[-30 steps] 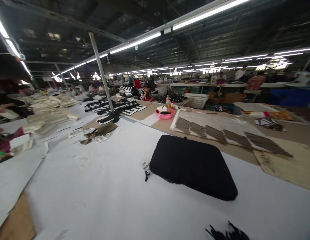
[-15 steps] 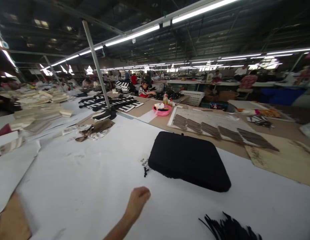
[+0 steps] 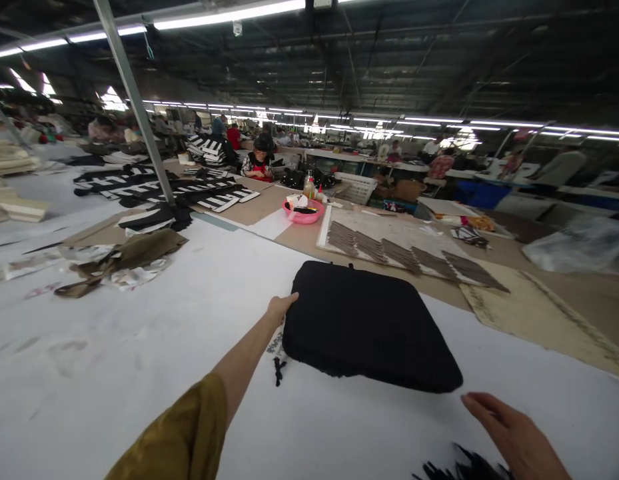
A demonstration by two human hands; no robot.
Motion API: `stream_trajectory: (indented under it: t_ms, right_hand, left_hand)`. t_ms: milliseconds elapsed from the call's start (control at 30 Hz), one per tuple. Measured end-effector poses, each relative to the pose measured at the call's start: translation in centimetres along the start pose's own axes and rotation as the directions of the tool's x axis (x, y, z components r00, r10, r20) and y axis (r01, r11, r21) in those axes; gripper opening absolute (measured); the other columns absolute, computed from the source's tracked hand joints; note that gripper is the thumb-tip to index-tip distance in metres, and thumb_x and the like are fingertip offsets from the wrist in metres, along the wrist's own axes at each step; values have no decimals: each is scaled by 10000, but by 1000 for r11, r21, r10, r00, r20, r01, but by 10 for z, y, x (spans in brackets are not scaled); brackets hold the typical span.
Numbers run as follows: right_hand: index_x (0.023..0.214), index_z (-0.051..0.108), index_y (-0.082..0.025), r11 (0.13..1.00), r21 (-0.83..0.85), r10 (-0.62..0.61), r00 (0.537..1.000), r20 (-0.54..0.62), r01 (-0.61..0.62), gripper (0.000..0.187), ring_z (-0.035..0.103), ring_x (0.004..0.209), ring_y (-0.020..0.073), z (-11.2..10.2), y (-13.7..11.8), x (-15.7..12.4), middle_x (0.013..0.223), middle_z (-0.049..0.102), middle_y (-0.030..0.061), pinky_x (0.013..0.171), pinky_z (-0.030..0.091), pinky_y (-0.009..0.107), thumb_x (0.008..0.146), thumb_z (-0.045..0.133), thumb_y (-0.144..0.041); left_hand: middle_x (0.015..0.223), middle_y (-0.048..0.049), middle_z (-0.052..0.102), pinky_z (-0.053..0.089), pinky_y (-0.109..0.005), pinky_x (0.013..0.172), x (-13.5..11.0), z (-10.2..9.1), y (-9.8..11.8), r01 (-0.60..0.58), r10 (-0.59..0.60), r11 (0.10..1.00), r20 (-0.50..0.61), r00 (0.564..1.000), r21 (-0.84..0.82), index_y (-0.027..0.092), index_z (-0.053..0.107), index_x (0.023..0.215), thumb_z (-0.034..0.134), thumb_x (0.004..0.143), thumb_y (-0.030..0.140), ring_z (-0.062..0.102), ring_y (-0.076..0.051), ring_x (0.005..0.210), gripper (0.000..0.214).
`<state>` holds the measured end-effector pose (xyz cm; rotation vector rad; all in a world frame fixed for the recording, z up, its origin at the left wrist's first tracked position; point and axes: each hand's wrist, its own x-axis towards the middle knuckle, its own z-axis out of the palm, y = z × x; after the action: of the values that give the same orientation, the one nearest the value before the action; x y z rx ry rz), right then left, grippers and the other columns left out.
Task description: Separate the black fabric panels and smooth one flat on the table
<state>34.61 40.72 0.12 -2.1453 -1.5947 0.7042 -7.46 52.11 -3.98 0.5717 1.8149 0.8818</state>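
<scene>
A thick black cloth-covered pad point(image 3: 364, 327), roughly rectangular with rounded corners, lies on the white-covered table. My left hand point(image 3: 283, 307) grips its left edge, the thumb on top and the other fingers hidden. Just below that hand, a printed paper slip point(image 3: 275, 344) and a small black cord-like bit point(image 3: 279, 371) stick out from the pad's side. Near the pad's lower right corner hovers my right hand point(image 3: 512, 430), fingers stretched out and a small gap from the pad. A bunch of black strips point(image 3: 464, 467) lies beneath it, partly cut off by the frame.
Beyond the pad are a pink basin point(image 3: 303, 215) and a board point(image 3: 334, 230) carrying rows of brown pieces point(image 3: 404, 257). Olive and white scraps point(image 3: 134, 257) lie at left, near a metal post point(image 3: 136, 107). A co-worker point(image 3: 259, 160) sits across the table.
My left hand has moved up and forward from the bare table onto the pad's left edge. My right hand has come into view at the lower right. The view has turned right.
</scene>
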Motion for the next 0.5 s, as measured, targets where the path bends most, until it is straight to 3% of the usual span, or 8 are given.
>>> stream_trajectory:
  t_ms: [100,200,300,433,500]
  right_hand:
    - [816,636,-179,983,171,74,997,-3,-72,480,605,856,284,7,-1,30,821,680,87,731,490,336,582,541,-587]
    - [825,625,-144,926,351,150,989,-9,-138,487,606,867,272,12,4,51,805,676,108,712,499,310,564,582,-553]
    - [820,611,-123,886,428,217,975,-47,-177,481,609,856,266,15,11,68,844,666,137,687,501,297,548,613,-519]
    - [822,608,-103,911,382,199,976,-84,-153,477,616,821,255,19,24,86,861,661,154,644,499,283,588,577,-517]
    - [810,626,-102,964,247,142,977,-157,-100,470,623,771,245,20,30,93,801,670,137,628,493,284,629,522,-522]
  left_hand:
    - [800,-59,618,493,-301,619,13,7,5,33,-35,998,36,999,52,97,571,871,601,721,438,593,-152,698,374]
    - [795,-124,645,498,-309,594,22,11,5,24,-28,998,53,998,62,64,597,834,737,541,440,612,-238,748,496]
    - [779,-144,661,508,-300,579,25,14,2,16,-19,999,91,996,38,55,612,816,780,455,417,620,-277,756,537]
    - [781,-123,674,527,-285,599,25,16,-1,30,-28,1000,141,990,-9,82,624,807,779,466,389,629,-267,755,485]
    - [781,-122,677,537,-294,613,26,17,-1,52,-48,998,165,985,-20,92,629,798,779,476,353,631,-271,759,441]
